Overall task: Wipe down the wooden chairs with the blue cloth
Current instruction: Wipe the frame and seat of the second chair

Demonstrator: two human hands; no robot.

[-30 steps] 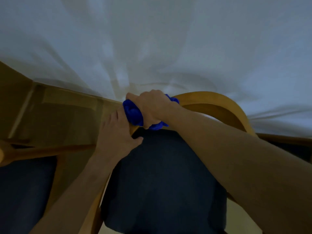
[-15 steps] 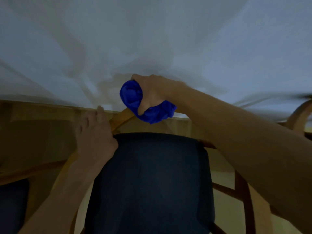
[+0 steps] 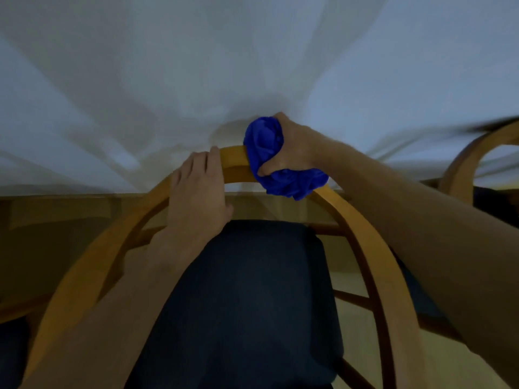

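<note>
Right grip (image 3: 292, 148) clutches blue cloth (image 3: 266, 153) — on chair rail (image 3: 351, 217); left hand (image 3: 196, 192) rests alongside.

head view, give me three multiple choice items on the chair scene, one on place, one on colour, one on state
1. Where is the cloth?
A. on the chair's top rail
B. on the seat
C. on the floor

2. What colour is the seat?
A. red
B. dark blue
C. white

3. What is the left hand doing?
A. gripping the cloth
B. hanging free
C. resting on the rail

Key: 1 A, the right hand grips it against the rail; 2 B, the cushion is dark navy; 3 C, its fingers lie over the rail beside the cloth.
</note>
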